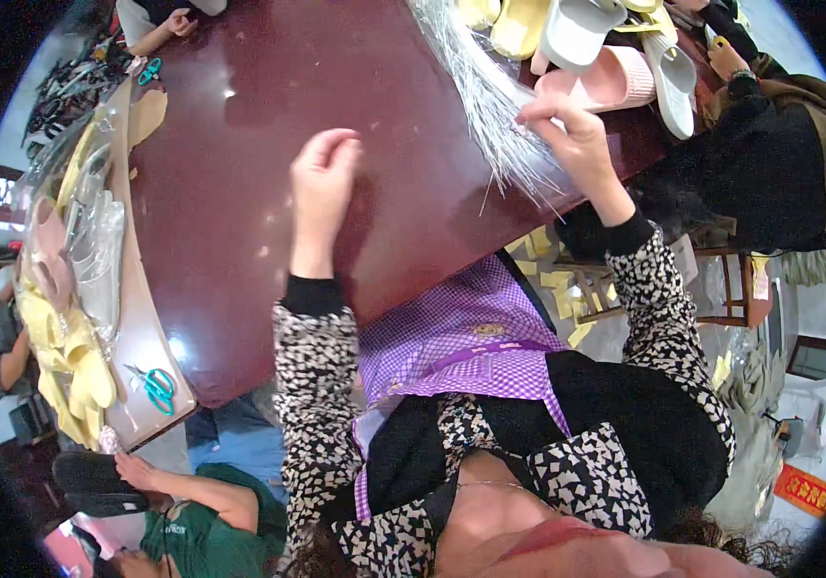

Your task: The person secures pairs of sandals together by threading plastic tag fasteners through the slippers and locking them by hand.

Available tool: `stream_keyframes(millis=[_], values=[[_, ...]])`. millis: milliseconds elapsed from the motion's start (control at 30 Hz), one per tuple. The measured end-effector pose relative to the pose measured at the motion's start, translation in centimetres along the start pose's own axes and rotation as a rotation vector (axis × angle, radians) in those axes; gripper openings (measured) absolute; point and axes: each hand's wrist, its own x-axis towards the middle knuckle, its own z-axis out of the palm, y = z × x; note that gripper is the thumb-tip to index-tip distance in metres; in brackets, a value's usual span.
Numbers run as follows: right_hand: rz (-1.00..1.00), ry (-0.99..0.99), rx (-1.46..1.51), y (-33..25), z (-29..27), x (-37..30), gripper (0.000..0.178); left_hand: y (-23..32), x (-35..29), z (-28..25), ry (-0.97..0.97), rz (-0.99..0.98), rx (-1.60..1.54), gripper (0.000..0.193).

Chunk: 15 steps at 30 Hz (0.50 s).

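My left hand hovers over the dark red table, its fingers curled in toward the thumb; nothing shows between them. To the right, my right hand is raised at the edge of a bundle of thin white strands, thumb and forefinger drawn into a pinch. Whether a strand sits between those fingertips is too fine to make out. Just beyond this hand lies a pile of slippers, among them a pink slipper, a white slipper and a grey slipper.
The glossy table spreads before me. On its left, a pale board carries wrapped slippers, yellow slippers and teal-handled scissors. Other teal scissors lie farther off. Co-workers sit around, one in a green shirt.
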Motion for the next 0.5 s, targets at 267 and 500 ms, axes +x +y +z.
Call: stream_keyframes(millis=[267, 500], values=[[-0.250, -0.076, 0.019, -6.9, 2.9, -0.4, 0.014, 4.1, -4.4, 11.3, -0.120, 0.327, -0.178, 0.016], [-0.181, -0.098, 0.025, -4.8, 3.6, 0.3, 0.016, 1.0, -4.0, 9.9, -0.198, 0.068, -0.333, 0.018]])
